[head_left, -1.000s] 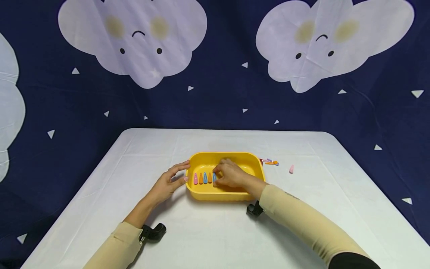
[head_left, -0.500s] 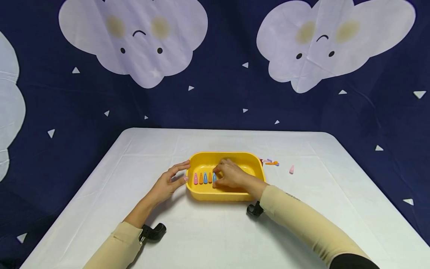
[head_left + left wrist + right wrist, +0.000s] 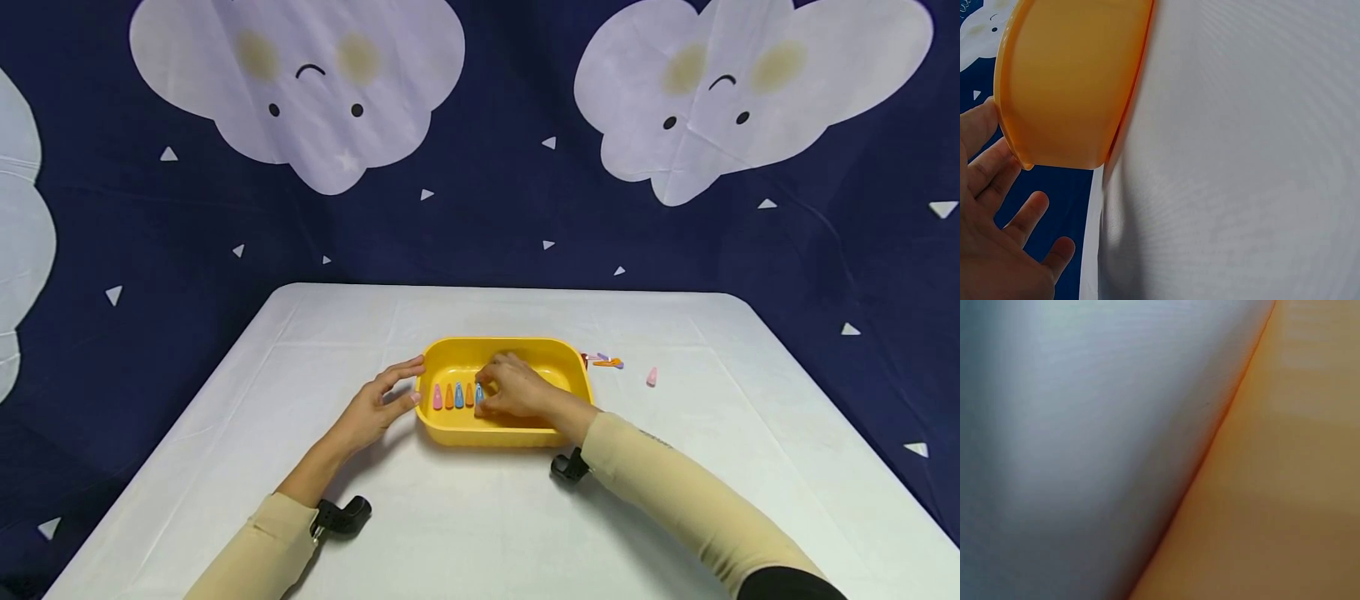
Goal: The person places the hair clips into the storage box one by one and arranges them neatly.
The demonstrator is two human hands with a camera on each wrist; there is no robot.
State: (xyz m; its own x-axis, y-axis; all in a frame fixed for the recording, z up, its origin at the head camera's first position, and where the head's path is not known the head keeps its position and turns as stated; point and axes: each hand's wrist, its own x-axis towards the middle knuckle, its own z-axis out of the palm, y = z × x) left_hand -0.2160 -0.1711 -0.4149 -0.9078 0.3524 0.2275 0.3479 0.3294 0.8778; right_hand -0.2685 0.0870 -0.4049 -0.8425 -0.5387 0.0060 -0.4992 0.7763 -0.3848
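Pinching the end blue clip inside the yellow tray, your right hand is nearer; its long axis runs thumb-to-finger, parallel to the adjacent orange clip. Your left hand (fingers extended) touches the tray's left rim.

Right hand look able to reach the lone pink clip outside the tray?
Probably yes: the pink clip lies uncovered; the right hand should first release the blue clip and clear the tray.

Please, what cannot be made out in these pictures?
Head view: slender blue clip, partly hidden by right hand.
Head view: multicoloured clip pile, too small to count, beside yellow rounded plastic tray.
Left wrist: tray's inside, behind its outer wall.
Right wrist: picture blurred, no hand recognisable.
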